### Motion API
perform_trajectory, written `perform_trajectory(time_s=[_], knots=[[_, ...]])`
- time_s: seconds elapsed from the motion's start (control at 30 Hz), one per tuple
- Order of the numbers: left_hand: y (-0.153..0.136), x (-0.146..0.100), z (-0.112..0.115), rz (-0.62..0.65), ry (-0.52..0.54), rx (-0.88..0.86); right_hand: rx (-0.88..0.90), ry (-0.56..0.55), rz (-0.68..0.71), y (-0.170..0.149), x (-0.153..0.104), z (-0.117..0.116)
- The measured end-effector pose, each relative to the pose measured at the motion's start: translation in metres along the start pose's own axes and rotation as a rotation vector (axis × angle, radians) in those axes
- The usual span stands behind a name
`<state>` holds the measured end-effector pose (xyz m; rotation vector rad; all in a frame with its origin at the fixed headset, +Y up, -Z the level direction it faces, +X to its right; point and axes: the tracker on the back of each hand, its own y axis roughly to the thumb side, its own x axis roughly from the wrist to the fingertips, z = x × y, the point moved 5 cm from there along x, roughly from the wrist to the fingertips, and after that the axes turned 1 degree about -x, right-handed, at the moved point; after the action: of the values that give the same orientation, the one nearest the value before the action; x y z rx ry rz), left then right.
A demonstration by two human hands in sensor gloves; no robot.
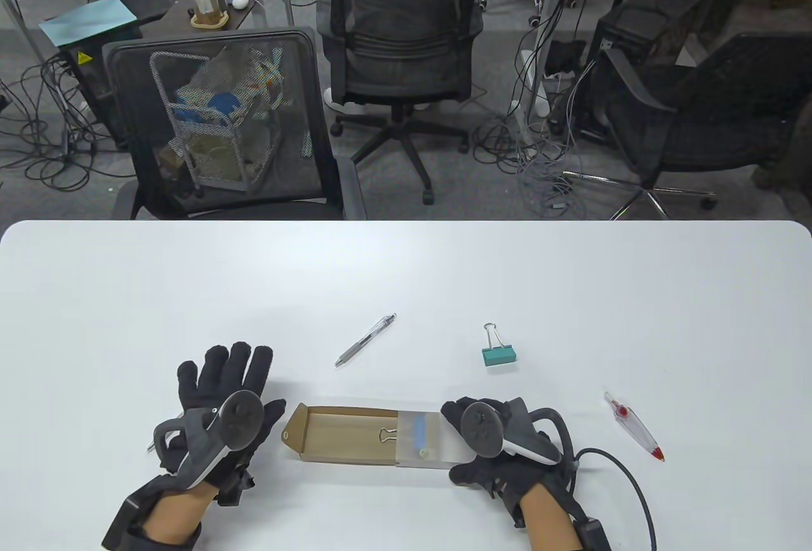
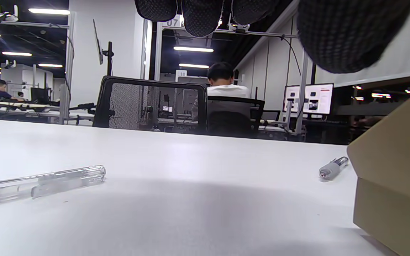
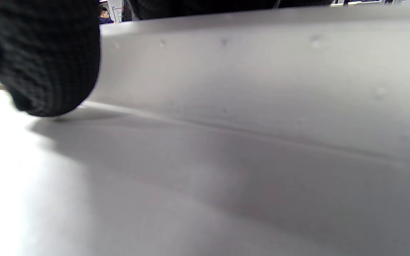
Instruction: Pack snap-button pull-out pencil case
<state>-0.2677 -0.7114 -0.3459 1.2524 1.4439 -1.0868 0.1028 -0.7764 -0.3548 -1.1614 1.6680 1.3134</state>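
Observation:
The pencil case lies near the table's front edge: a brown cardboard drawer (image 1: 336, 434) pulled out to the left of its translucent sleeve (image 1: 422, 443). A small binder clip (image 1: 387, 434) lies in the drawer, and a blue item shows through the sleeve. My right hand (image 1: 472, 443) grips the sleeve's right end; in the right wrist view the thumb (image 3: 45, 60) presses against the sleeve wall (image 3: 262, 71). My left hand (image 1: 222, 386) is open with fingers spread, just left of the drawer and holding nothing. The drawer's end (image 2: 393, 188) shows in the left wrist view.
A grey click pen (image 1: 366, 340) lies behind the case, a teal binder clip (image 1: 499, 353) to its right, and a clear red-tipped pen (image 1: 634, 427) at far right. A clear pen (image 2: 41, 183) lies on the table under my left hand. Office chairs stand beyond the far edge.

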Motion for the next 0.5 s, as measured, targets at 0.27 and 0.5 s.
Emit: perform_trajectory(time_s=[0.27,0.5], knots=[[-0.005,0.000,-0.002,-0.012,0.002,-0.016,0.088,-0.025,0.003,-0.002,-0.002,0.011],[-0.002,-0.002,-0.001,0.002,0.002,0.004,0.096,-0.267,-0.410,-0.036,-0.004,0.069]])
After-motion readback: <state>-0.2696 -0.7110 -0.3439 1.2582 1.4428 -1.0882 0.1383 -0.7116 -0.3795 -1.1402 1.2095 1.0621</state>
